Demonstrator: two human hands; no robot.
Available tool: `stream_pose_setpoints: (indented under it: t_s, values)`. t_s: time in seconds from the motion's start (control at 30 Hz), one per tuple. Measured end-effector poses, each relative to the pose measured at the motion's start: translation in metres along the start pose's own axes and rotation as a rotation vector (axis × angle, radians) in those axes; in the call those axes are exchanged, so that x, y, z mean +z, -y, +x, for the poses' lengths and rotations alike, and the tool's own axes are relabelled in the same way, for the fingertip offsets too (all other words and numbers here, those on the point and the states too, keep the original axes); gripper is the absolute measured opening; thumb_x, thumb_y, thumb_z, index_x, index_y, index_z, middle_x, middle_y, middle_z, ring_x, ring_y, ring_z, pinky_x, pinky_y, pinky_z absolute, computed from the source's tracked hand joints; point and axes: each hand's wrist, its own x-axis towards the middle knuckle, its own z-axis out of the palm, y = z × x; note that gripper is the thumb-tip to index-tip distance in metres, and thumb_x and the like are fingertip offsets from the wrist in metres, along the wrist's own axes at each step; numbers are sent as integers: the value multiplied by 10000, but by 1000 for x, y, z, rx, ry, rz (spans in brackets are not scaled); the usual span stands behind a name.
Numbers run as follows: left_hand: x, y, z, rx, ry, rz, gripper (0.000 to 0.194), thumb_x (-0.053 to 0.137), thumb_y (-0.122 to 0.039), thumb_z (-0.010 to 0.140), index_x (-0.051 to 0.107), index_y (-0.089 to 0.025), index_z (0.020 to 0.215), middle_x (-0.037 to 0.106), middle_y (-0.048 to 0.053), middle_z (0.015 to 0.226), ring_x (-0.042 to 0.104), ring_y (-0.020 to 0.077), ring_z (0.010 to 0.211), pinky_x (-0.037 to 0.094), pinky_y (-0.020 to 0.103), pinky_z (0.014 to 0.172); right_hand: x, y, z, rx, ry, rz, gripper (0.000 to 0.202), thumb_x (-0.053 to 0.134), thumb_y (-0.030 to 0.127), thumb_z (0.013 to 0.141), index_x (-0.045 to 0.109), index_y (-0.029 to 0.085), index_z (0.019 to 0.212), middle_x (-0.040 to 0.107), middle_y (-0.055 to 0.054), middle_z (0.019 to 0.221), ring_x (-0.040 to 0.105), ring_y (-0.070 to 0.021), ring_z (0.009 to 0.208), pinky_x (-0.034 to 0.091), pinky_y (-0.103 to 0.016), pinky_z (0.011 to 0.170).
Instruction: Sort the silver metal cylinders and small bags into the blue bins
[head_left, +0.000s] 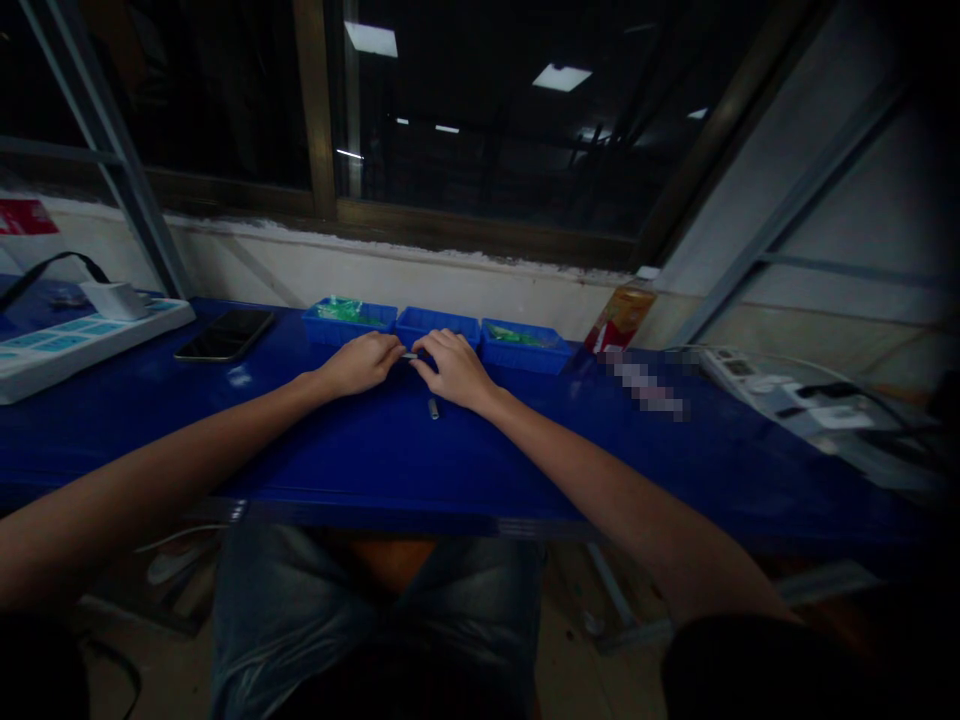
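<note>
My left hand (361, 364) is closed, its fingertips pinching a small grey metallic piece (409, 356) in front of the blue trays. Close beside it on the right is my right hand (456, 370), with thumb and index finger curved toward the same piece; whether they touch it is too small to tell. A second small grey piece (433, 408) lies on the blue table (360, 450), just below my right hand. Behind the hands stand a left blue tray (349, 328) with green items, a middle blue tray (471, 322) partly hidden by my right hand, and a right blue tray (525, 354) with green items.
A phone (225, 334) lies at the left, beside a white power strip (97, 340) with a plug. On the right stand a bottle (622, 312) and another power strip (780, 400) with cables. A window (487, 130) rises behind the table.
</note>
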Motion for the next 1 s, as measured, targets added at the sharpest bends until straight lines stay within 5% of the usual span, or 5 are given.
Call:
stream_pose_setpoints:
  t_s: [0.27,0.43,0.63,0.83,1.0]
  values:
    - [-4,-3,-4,59,-57,-154,299,421,-321,851,492,-141,1080,635,62,855,591,159,752,435,276,676,2,-1,2,46,-11,-10,258,355,322,909,562,168,904,598,-65,895,482,-189,868,338,-319,749]
    - [-3,-4,-4,63,-77,-104,242,423,-289,847,520,-146,1016,634,66,830,591,157,737,427,268,662,1,1,2,69,-3,5,302,300,300,920,565,169,857,599,-68,863,494,-189,849,344,-320,747]
    - [-4,-4,-3,-18,-73,-93,278,335,-316,888,556,-154,934,643,55,761,597,159,690,421,270,644,-1,4,0,80,-52,86,271,467,347,845,497,178,1055,596,-75,945,513,-212,903,358,-346,780]
    - [-7,-8,-3,-32,-25,-88,351,305,-320,899,589,-137,807,629,45,689,572,137,628,418,274,641,0,4,1,45,-45,33,191,404,295,882,535,177,956,587,-76,943,500,-199,894,354,-334,768]
    - [-7,-9,-4,7,-116,-147,366,342,-339,887,483,-120,1145,636,65,841,590,154,732,439,279,676,1,3,2,81,-55,18,256,350,320,906,544,154,928,589,-87,910,505,-192,875,351,-312,768]
